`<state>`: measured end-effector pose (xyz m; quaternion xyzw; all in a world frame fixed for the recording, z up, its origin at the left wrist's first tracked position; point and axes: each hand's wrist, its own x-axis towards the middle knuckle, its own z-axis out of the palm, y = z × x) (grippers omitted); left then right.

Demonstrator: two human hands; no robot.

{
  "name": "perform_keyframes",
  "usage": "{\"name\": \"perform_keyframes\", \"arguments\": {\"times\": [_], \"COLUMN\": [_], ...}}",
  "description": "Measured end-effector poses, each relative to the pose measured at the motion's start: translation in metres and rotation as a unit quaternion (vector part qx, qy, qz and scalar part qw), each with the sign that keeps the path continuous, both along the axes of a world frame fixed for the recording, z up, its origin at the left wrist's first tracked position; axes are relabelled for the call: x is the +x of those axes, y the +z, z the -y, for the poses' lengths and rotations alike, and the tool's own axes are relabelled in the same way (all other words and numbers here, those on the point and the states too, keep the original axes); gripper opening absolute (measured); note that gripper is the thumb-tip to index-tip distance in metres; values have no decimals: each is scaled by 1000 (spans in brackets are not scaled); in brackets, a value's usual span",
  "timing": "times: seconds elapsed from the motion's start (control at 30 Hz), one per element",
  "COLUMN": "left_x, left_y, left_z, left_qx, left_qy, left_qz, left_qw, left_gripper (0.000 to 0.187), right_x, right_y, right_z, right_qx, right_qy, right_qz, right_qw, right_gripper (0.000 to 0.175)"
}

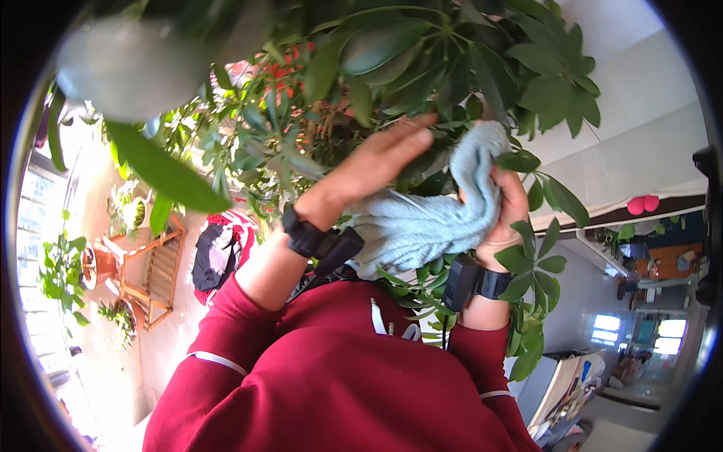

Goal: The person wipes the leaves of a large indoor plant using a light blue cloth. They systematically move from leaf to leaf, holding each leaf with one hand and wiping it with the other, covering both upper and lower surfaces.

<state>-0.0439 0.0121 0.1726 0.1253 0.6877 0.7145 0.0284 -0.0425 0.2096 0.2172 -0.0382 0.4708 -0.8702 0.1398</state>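
Note:
A light blue-grey cloth [429, 226] hangs in folds before my chest, its upper end bent over near the leaves. My right hand [511, 195] grips the cloth from the right side, with most of its fingers hidden behind the folds. To the left, my left hand [375, 164] reaches in among the leaves with its fingers stretched out. Its fingertips are close to dark green leaves, and I see nothing held in it. Around both hands spreads a leafy umbrella plant [390, 56], with glossy oval leaflets. Dark devices on straps sit on both wrists.
A large leaf [169, 166] and a blurred pale shape [133, 68] are close to the camera at left. A wooden plant stand [155, 277] with potted plants is beyond, near a red item with dark cloth [217, 254]. Leafy sprigs [534, 265] overlap my right forearm.

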Motion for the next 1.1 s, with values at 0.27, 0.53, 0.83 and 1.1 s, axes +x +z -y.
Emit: {"name": "perform_keyframes", "arguments": {"times": [0.27, 0.53, 0.83, 1.1], "left_x": [2, 21, -30, -50], "left_y": [-31, -34, -53, -59], "left_z": [-23, -2, 31, 30], "left_qx": [-108, 201, 222, 684], "left_qy": [36, -112, 265, 14], "left_qz": [-185, -101, -24, 99], "left_qw": [976, 968, 938, 723], "left_gripper": [49, 54, 24, 15], "right_x": [8, 1, -83, -66], "right_y": [3, 38, 31, 40], "right_z": [24, 116, 34, 51], "right_qx": [147, 296, 293, 305], "right_qy": [69, 71, -65, -146], "right_qz": [-111, -167, -183, 16], "right_qw": [980, 938, 936, 941], "right_gripper": [59, 44, 35, 18]}}
